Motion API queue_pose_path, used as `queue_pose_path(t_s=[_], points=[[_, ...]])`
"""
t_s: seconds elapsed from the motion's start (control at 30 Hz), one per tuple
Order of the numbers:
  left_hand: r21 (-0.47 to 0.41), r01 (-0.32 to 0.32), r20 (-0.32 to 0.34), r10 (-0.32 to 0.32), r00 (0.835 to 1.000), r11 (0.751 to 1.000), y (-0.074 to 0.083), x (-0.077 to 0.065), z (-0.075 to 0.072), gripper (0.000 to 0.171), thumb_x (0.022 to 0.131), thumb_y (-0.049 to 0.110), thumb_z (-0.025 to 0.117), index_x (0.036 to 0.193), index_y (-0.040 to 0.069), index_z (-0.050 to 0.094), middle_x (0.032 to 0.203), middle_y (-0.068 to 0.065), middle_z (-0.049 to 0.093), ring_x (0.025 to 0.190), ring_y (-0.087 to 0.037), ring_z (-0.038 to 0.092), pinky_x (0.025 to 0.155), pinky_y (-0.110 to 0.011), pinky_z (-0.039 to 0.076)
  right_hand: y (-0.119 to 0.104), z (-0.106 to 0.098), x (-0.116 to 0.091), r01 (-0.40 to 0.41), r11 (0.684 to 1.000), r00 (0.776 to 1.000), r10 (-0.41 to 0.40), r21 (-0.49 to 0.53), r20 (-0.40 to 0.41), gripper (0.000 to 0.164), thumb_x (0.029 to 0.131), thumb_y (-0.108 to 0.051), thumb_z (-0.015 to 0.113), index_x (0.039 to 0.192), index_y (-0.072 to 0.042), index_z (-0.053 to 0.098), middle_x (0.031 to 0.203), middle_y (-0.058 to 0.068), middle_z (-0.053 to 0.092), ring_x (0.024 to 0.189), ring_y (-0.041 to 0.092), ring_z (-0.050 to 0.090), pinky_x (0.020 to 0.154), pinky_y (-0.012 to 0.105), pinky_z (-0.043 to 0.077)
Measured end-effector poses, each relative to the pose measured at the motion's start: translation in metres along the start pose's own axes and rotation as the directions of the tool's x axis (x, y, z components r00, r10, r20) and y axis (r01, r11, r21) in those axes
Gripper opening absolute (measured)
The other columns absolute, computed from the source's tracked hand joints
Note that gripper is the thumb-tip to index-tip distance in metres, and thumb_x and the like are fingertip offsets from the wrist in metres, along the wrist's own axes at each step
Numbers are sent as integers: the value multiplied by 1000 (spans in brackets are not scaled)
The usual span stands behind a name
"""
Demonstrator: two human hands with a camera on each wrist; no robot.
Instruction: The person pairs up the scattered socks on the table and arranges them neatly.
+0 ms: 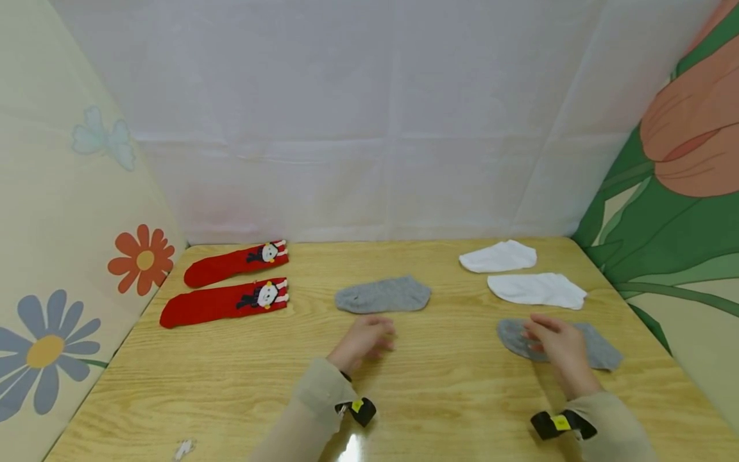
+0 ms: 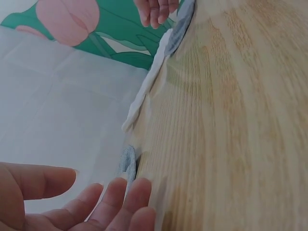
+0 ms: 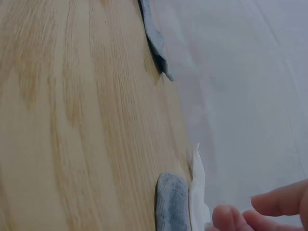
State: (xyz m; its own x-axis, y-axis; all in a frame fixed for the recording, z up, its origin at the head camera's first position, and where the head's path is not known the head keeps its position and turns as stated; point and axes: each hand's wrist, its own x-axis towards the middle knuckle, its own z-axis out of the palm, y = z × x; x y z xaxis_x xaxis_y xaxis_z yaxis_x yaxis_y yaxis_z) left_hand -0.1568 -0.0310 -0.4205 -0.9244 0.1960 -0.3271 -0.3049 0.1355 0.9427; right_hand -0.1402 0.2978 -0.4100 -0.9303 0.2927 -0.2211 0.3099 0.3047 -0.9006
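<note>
A grey sock [image 1: 383, 295] lies flat at the middle of the table, toe to the left. Just in front of it hovers my left hand [image 1: 365, 341], fingers relaxed and holding nothing; the left wrist view shows thumb and fingers [image 2: 109, 199] spread apart. On the right lies a second grey sock [image 1: 600, 346], partly hidden by my right hand [image 1: 559, 346], which is above it. The right-hand fingers [image 3: 226, 216] are loosely bent with nothing between them. Two white socks, one farther back [image 1: 499, 256] and one nearer [image 1: 537, 289], lie behind that grey sock.
Two red socks with a cartoon figure, an upper one [image 1: 222, 266] and a lower one [image 1: 208, 307], lie at the back left. A small white scrap [image 1: 184, 449] is near the front left edge. A white cloth [image 1: 323, 128] hangs behind the wooden table [image 1: 231, 372].
</note>
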Motion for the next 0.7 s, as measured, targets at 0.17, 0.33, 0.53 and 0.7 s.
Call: queue_pose_path(t_s=[0.17,0.33,0.53,0.7], points=[[8,6,5,-6,1000,1000,2,0,2,30,100,11,51,122,-8,57,103,-14,67,75,-13,64,61,-26,50,2,-2,1,1,1000,1000,-1,17,-9,50,100,-17,52,140,11,41,87,-16,61,73,-7,58,68,22,54],[12,8,8,-8,1000,1000,1,-1,4,29,99,10,51,121,-8,57,102,-14,67,71,-11,63,58,-24,49,3,-5,3,-17,998,999,19,52,-33,50,99,-15,54,139,12,41,81,-19,60,70,-7,59,66,22,54],[2,14,9,-14,1000,1000,-1,1,9,26,99,8,51,118,-8,58,97,-9,67,68,-10,61,54,-21,47,4,-10,4,-43,998,998,46,52,-50,50,99,-16,54,138,12,41,81,-18,60,69,-7,58,65,21,54],[0,16,15,-16,1000,1000,-3,3,14,29,98,9,52,121,-8,57,99,-11,67,68,-10,62,55,-22,48,5,-14,4,-41,999,998,43,29,-53,51,100,-18,52,138,13,41,81,-18,59,69,-9,56,65,21,53]])
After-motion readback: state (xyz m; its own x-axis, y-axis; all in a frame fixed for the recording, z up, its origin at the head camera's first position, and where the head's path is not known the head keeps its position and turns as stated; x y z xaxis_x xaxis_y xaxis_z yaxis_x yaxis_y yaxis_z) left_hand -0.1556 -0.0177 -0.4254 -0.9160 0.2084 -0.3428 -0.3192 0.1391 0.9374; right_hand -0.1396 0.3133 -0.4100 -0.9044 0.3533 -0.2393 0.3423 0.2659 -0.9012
